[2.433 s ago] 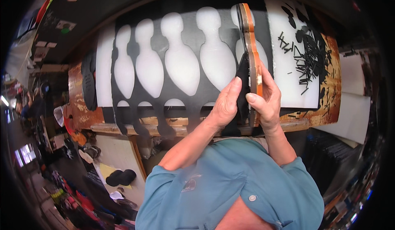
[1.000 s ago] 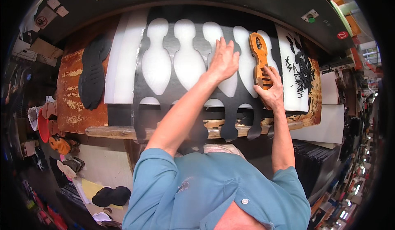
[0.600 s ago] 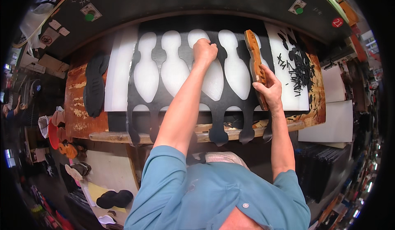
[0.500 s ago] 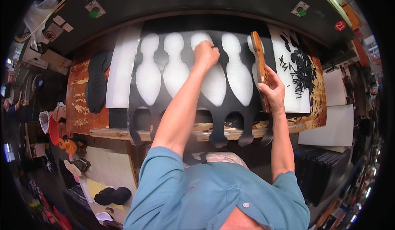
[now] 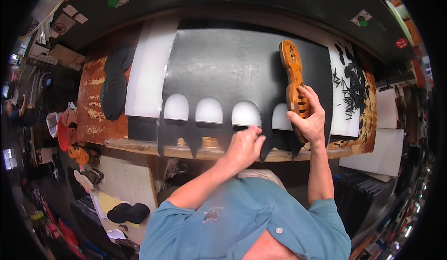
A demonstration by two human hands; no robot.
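A wide black sheet [image 5: 223,69] lies over a white board. Along its near side runs a row of rounded cut-outs with white showing through, and its narrow strips hang over the table's front edge. My left hand [image 5: 244,148] is closed at the strip beside the third cut-out, its fingertips partly hidden against the sheet. My right hand [image 5: 309,118] grips an orange-brown, sole-shaped cutting die [image 5: 292,76] by its near end. The die stands tilted on its side over the right part of the sheet, with slots and an opening in its face.
Black sole-shaped pieces [image 5: 115,84] lie stacked on the worn brown table at left. Black offcuts [image 5: 355,90] are scattered at right. A dark machine beam [image 5: 233,4] with green buttons spans the back. A wooden rail [image 5: 135,145] edges the front. A side table [image 5: 125,171] stands lower left.
My left hand has drawn the black sheet toward me, bringing its uncut part over the table. The die in my right hand has turned to show more of its face.
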